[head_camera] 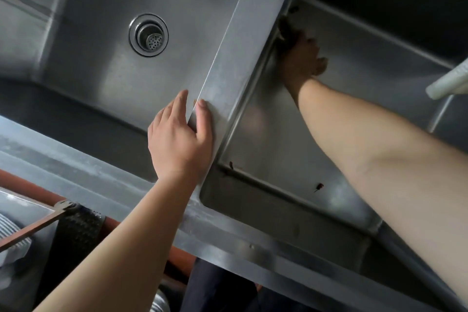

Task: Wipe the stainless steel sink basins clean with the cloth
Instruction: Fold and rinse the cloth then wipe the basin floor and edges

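Two stainless steel basins fill the view, split by a flat steel divider (255,20). The left basin (106,78) has a round drain strainer (149,34) in its floor. My left hand (178,134) rests on the divider's near end, thumb over the left edge, holding nothing. My right hand (302,58) reaches deep into the right basin (273,139) and presses a dark cloth (286,29) against the far left corner by the divider wall. Most of the cloth is hidden under the hand and in shadow.
Small dark specks (318,187) lie on the right basin's floor near the front. A white ribbed hose end (448,82) hangs in at the right edge. The sink's front rim (228,233) runs across; red-brown pipes (177,258) and a strap lie below it.
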The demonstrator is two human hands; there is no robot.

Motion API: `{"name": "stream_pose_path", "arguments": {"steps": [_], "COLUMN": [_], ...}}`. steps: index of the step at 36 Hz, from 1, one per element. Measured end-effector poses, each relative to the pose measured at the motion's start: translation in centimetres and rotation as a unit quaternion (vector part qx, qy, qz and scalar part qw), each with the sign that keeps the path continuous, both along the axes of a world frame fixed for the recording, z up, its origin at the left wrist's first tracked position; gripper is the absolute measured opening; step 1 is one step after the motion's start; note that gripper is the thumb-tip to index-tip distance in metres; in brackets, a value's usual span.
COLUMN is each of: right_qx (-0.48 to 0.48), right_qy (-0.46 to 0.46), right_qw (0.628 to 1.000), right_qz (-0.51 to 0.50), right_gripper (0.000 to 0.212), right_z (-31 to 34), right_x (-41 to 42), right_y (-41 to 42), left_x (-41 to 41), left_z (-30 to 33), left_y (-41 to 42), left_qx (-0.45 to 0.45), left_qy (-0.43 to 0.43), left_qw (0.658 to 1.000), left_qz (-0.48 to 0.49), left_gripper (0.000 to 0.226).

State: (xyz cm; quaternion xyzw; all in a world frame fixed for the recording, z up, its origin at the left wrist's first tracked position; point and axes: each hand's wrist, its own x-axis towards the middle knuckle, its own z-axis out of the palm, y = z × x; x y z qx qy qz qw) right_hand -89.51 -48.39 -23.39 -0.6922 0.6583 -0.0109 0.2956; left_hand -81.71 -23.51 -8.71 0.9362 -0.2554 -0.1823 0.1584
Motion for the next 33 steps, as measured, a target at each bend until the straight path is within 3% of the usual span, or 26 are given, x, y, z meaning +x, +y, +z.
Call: {"name": "stream_pose_path", "arguments": {"steps": [4,10,15,25,33], "right_qx": [0.100,0.103,0.028,0.050,0.114], "right_qy": [-0.018,0.004,0.105,0.174,0.190], "right_qw": [0.973,0.947,0.899,0.868,0.952], "right_qz": [0.208,0.305,0.425,0.463,0.210], "right_gripper": [0.051,0.058,0.063,0.069,0.074], "right_z": [-1.9,-2.4,-2.5,-2.8,-3.2], "right_x": [-1.7,-4.6,-8.9,-10.3,-9.3], "right_y": [3.6,9.5,14.9,12.0,5.1], "left_x": [0.0,0.0,0.0,-0.2,-0.2], "left_z": [0.0,0.2,0.3,0.5,0.1], "left_y": [0.1,0.0,0.1,0.1,0.3], "left_qx": [0.002,0.005,0.005,-0.003,-0.018], "left_qy": [0.000,0.002,0.006,0.009,-0.001], "left_qw": [1.000,1.000,1.000,1.000,1.000], "left_qz": [-0.002,-0.007,-0.009,-0.008,0.001], "left_gripper": [0.059,0.058,0.059,0.060,0.059]}}
